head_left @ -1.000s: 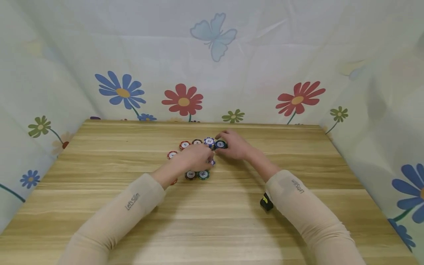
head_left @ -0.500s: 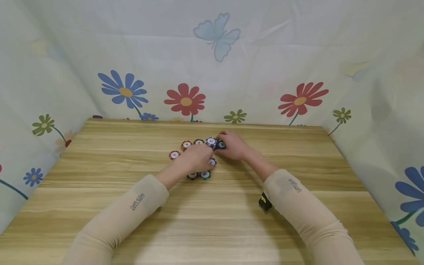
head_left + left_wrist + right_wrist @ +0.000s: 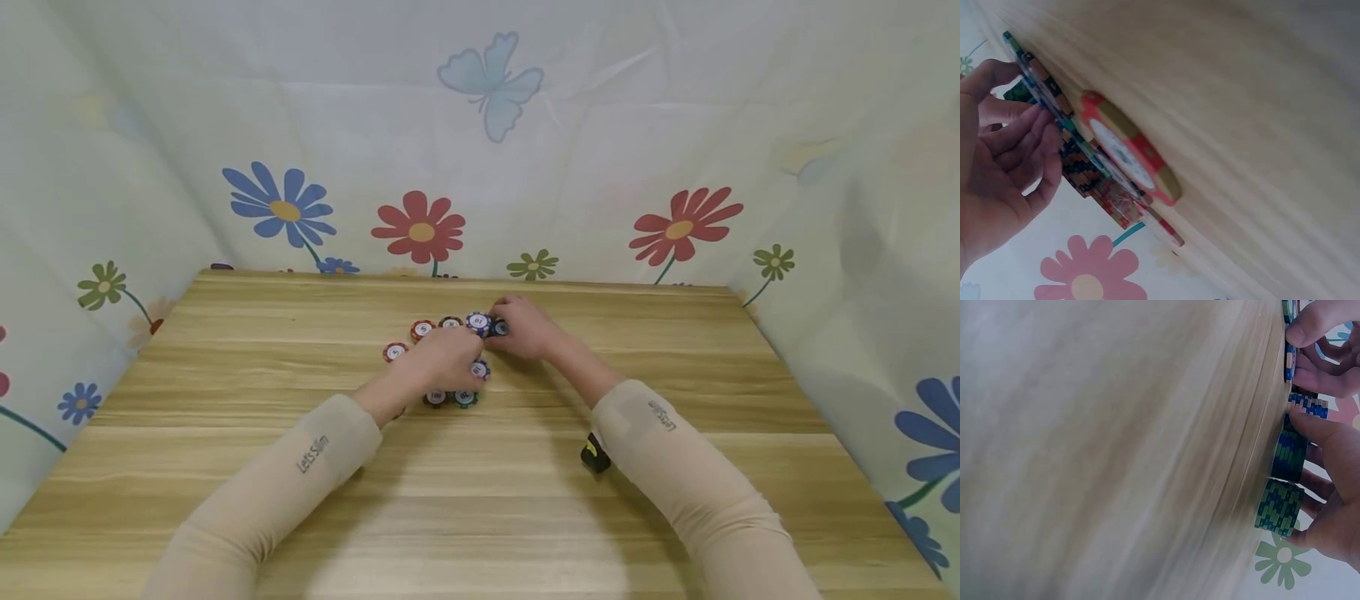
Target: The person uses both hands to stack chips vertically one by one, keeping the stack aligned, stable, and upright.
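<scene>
Chips [image 3: 395, 352] clustered toward the table's [image 3: 465, 500] far side. My right hand [image 3: 525, 328] is partly closed, thumb and fingers around the green chip stacks [image 3: 1289, 456] at the cluster's right end. My left hand [image 3: 446, 357] curls over the middle; can't tell if it grips anything. Blue-and-white stack [image 3: 477, 321] between.

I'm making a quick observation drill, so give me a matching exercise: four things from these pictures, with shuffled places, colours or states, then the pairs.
1. Right hand
2. Butterfly
3. Black-and-yellow object
4. Chips marked 5

A. At the edge of the right sleeve
B. Red rims
C. Curled round green-and-blue chip stacks
D. Pale blue, on the backdrop

Pairs: 1-C, 2-D, 3-A, 4-B
</scene>
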Available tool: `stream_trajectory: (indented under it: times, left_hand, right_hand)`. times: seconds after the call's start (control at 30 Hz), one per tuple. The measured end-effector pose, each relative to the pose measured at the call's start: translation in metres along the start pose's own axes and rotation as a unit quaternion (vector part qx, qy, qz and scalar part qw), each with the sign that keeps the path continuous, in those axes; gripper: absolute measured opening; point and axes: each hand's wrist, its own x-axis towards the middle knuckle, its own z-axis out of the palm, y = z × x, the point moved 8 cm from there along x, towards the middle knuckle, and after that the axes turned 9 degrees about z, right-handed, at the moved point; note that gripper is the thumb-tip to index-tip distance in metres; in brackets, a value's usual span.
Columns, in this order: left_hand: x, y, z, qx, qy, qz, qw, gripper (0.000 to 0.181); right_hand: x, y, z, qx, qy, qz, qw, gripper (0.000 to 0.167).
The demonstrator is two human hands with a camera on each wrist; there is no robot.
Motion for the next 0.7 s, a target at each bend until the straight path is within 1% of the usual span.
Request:
stream_trajectory:
  times: [0.07,0.13,0.27,0.37,0.53,0.7]
  left_hand:
    - [-0.001,0.0,0.0,0.001,0.012,0.007,0.9999,0.031]
    - [-0.002,0.001,-0.003,-0.001,0.029,0.014,0.9995,0.03]
    - [-0.005,0.001,-0.015,-0.003,0.063,0.025,0.9977,0.026]
    - [-0.006,-0.002,-0.023,-0.01,0.076,0.026,0.9967,0.025]
    - [-0.007,-0.013,-0.034,-0.027,0.087,0.012,0.9958,0.029]
    - [-0.005,-0.027,-0.039,-0.042,0.102,-0.014,0.9939,0.031]
  right_hand:
    - [0.0,0.0,0.001,0.0,-0.001,0.0,1.0,0.05]
    - [0.0,0.0,0.001,-0.001,-0.001,0.0,1.0,0.05]
    - [0.0,0.0,0.002,-0.006,0.001,0.001,1.0,0.05]
    - [0.0,0.0,0.002,-0.006,0.003,0.0,1.0,0.048]
    - [0.001,-0.002,0.002,-0.005,0.005,-0.008,0.9999,0.044]
    - [0.001,-0.004,0.002,-0.007,0.005,-0.014,0.9999,0.047]
